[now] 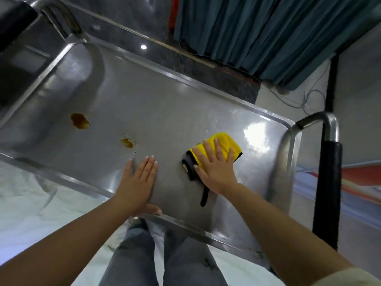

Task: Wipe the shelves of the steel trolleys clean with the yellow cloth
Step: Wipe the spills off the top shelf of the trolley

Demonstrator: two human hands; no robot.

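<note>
Steel trolley's top shelf [165,112]: the folded yellow cloth [223,144] is pressed flat near the right end by the right hand [214,168], fingers straight; the left hand [138,182] is laid flat, grip released. Firm strokes should probably be carried leftward over two brown stains [80,120].

Bright overhead light glared white off the steel shelf [165,112] at right and as a small far spot, while wide-angle distortion bent the edges and soft blur dulled the corners.

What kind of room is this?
Probably a hospital or clinic room: a steel trolley, a teal curtain behind it, and white bedding beside it. I can't be certain.
</note>
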